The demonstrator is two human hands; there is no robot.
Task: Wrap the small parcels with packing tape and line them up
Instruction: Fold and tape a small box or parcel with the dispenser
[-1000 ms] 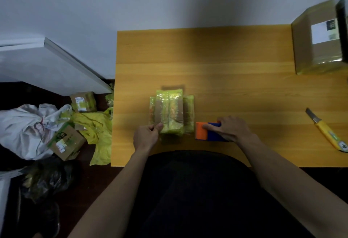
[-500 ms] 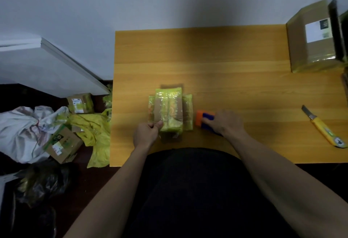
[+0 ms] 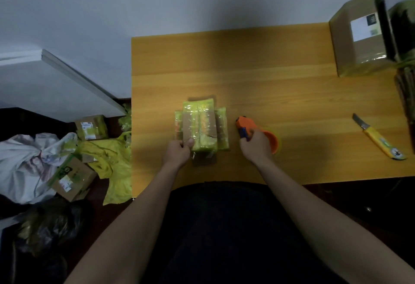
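Note:
A bundle of small parcels wrapped in yellow-green tape lies on the wooden table, left of centre. My left hand pinches the bundle's near left corner, thumb on top. To the right of the bundle, my right hand grips an orange and blue tape dispenser, lifted and tilted, with its orange roll showing behind the hand. The dispenser is apart from the bundle.
A yellow utility knife lies at the table's right. A large cardboard box stands at the back right corner. On the floor to the left are small boxes, yellow plastic and a white bag.
My right hand has picked up the tape dispenser from beside the bundle and turned it, so the orange roll now shows. My left hand stays on the bundle's corner.

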